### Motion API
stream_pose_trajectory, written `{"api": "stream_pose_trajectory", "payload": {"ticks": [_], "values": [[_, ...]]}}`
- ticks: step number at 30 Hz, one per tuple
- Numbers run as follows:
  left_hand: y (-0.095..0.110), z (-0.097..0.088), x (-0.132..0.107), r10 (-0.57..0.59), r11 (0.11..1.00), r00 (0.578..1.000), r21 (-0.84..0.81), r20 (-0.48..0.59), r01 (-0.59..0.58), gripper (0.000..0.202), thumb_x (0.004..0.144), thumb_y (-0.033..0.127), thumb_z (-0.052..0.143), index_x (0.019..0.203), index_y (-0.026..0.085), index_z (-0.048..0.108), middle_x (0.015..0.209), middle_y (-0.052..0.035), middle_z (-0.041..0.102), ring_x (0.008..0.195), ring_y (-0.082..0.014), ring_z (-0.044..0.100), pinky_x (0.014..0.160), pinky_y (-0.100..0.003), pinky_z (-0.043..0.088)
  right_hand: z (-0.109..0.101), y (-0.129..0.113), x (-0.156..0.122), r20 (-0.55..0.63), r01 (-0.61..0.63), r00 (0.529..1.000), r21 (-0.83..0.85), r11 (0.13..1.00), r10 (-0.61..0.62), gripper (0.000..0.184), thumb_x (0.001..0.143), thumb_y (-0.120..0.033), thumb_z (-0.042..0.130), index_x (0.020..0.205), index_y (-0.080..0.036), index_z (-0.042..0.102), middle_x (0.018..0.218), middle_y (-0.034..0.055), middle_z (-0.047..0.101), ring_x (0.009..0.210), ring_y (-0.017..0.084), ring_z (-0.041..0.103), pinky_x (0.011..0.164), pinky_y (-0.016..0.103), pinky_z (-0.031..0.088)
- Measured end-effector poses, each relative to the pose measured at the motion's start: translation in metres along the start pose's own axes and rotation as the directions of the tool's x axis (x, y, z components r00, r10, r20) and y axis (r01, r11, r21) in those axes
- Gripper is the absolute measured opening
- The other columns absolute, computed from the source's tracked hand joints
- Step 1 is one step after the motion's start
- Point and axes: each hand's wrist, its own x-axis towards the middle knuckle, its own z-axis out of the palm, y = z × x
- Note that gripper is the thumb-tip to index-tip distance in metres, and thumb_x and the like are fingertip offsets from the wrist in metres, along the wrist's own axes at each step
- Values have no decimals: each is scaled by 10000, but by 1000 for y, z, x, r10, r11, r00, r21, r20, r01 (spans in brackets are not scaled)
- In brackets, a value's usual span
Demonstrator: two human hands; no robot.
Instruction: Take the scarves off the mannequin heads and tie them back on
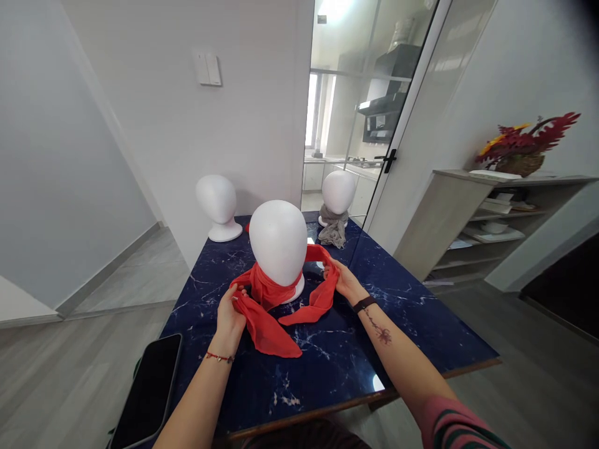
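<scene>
A white foam mannequin head [278, 240] stands upright in the middle of the dark blue marbled table [327, 374]. Around its neck goes a red scarf [276, 330], with both ends drawn out to the sides and their tips lying toward me. My left hand [231, 312] grips the scarf left of the neck, fingers closed on the cloth. On the right, my right hand [344, 279] holds the other part, which loops out from behind the neck. Some fingers of both hands are hidden by the fabric.
A bare mannequin head [218, 202] stands at the back left; another head [339, 192] at the back right wears a grey scarf [334, 227]. A black phone [147, 393] is at the table's left edge. Behind are a glass door [360, 118] and a shelf unit [496, 212].
</scene>
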Motion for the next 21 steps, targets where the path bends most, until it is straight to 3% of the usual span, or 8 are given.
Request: {"api": "stream_pose_trajectory", "payload": {"ticks": [3, 6, 9, 12, 14, 16, 20, 21], "values": [[-2, 0, -1, 48, 999, 998, -5, -43, -48, 260, 676, -20, 557, 828, 187, 523, 691, 18, 622, 553, -77, 579, 548, -181, 466, -2, -3, -2, 36, 76, 997, -37, 996, -74, 128, 753, -154, 579, 875, -191, 589, 724, -14, 632, 615, 83, 591, 624, 186, 514], [-4, 2, -2, 88, 996, 994, 4, -60, -88, 379, 687, -42, 542, 953, 225, 503, 754, 12, 646, 602, -87, 608, 588, -198, 488, -5, 2, -4, -17, 201, 976, -302, 932, -216, 244, 645, -114, 629, 877, -182, 596, 690, -6, 642, 591, 112, 591, 557, 212, 492], [-5, 2, -1, 107, 994, 993, 28, -47, -106, 273, 715, -25, 542, 880, 193, 555, 736, 6, 636, 580, -72, 593, 592, -189, 487, -6, 6, -3, -125, 265, 920, -500, 825, -372, 237, 617, -135, 663, 832, -171, 570, 578, -21, 598, 504, 114, 544, 460, 209, 424], [-7, 1, 3, 113, 993, 992, 42, -50, -111, 187, 729, -17, 537, 762, 163, 580, 704, 4, 627, 574, -64, 587, 610, -184, 488, 9, -10, 7, -134, 317, 878, -554, 770, -459, 236, 629, -174, 694, 824, -172, 561, 555, -40, 575, 474, 98, 510, 434, 196, 383], [-8, 0, 5, 116, 992, 992, 56, -46, -113, 178, 726, -14, 547, 740, 158, 590, 705, 1, 632, 597, -73, 599, 627, -191, 491, 34, -34, 20, -68, 358, 869, -596, 718, -490, 224, 627, -169, 712, 811, -156, 586, 591, -35, 597, 498, 88, 515, 470, 190, 402], [-9, -1, 7, 127, 989, 991, 79, -34, -124, 174, 723, -5, 562, 755, 160, 611, 727, -3, 642, 621, -81, 609, 631, -197, 488, 74, -66, 36, 41, 398, 871, -642, 655, -489, 176, 639, -148, 714, 783, -129, 615, 630, -22, 623, 550, 82, 536, 542, 189, 439], [-12, -6, 12, 187, 974, 982, 135, -24, -182, 225, 725, 30, 585, 868, 191, 652, 807, 2, 665, 651, -76, 602, 642, -191, 471, 182, -123, 57, 228, 446, 879, -702, 555, -418, 70, 679, -85, 681, 726, -57, 637, 664, 1, 656, 660, 80, 579, 728, 212, 480], [-12, -8, 14, 207, 967, 978, 155, -17, -202, 236, 725, 40, 590, 889, 197, 654, 824, 4, 669, 660, -74, 600, 651, -189, 468, 210, -131, 56, 347, 496, 859, -747, 442, -377, 66, 708, -83, 656, 753, -36, 639, 703, 6, 668, 707, 76, 589, 785, 218, 475]]}}
